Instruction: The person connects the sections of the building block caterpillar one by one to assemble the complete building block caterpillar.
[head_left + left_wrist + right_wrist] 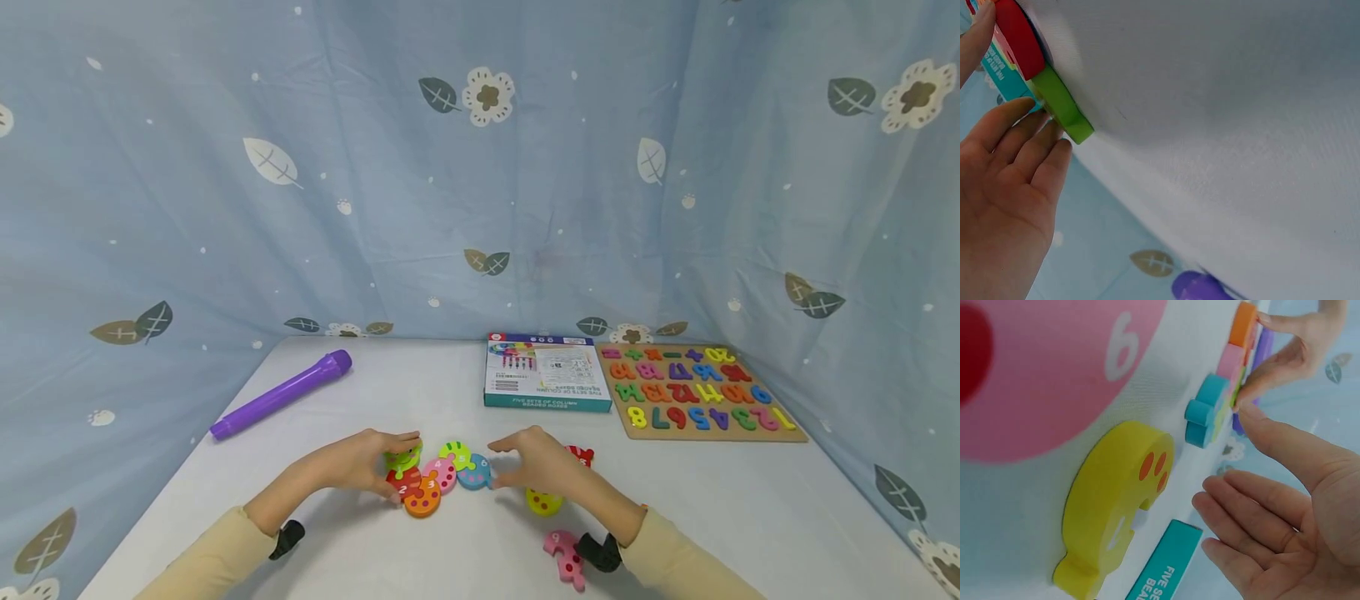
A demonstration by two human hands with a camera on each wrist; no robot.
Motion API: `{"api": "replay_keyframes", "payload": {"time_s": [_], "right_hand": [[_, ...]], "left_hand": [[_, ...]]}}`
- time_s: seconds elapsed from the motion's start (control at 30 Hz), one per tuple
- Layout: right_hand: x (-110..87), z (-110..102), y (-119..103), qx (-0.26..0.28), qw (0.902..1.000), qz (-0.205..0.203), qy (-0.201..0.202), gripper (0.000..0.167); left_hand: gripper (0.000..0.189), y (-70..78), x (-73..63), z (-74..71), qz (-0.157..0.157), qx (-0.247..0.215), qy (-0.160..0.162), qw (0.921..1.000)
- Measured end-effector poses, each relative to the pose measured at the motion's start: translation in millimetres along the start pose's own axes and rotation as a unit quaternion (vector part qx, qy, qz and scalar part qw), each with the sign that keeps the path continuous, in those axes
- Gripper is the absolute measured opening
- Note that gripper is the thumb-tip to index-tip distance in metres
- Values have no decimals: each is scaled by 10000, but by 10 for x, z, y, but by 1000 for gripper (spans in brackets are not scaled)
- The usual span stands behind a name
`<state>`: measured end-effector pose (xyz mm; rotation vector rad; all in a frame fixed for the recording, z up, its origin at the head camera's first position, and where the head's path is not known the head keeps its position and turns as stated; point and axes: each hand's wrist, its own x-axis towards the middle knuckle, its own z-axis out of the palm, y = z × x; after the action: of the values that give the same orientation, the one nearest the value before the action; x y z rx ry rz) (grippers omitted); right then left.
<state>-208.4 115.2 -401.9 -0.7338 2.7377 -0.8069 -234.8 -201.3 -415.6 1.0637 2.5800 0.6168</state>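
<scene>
A row of joined wooden caterpillar puzzle pieces curves across the table: a green face piece, red 2, orange 3, pink 4, green 5 and blue 6. My left hand spans the row's left end, its thumb by the red piece and its loosely bent fingers beside the green face. At the other end, my right hand is spread near the blue piece. In the right wrist view its palm holds nothing, with the thumb apart from the fingers.
A yellow piece and a red piece lie partly behind the right hand; a pink piece is nearer. Behind stand a puzzle box and a number board. A purple microphone-shaped toy lies left.
</scene>
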Motion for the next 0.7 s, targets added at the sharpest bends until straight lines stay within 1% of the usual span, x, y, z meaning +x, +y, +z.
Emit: {"api": "replay_keyframes", "payload": {"time_s": [0.37, 0.63, 0.7], "right_hand": [[-147, -81, 118, 329, 9992, -242, 27, 46], [-270, -68, 189, 433, 9981, -404, 138, 46], [-299, -71, 196, 469, 9981, -383, 131, 46]], "left_hand": [[85, -17, 5, 8, -36, -40, 22, 10000], [85, -30, 10, 15, -31, -66, 38, 10000], [85, -32, 8, 20, -40, -84, 41, 9999]]}}
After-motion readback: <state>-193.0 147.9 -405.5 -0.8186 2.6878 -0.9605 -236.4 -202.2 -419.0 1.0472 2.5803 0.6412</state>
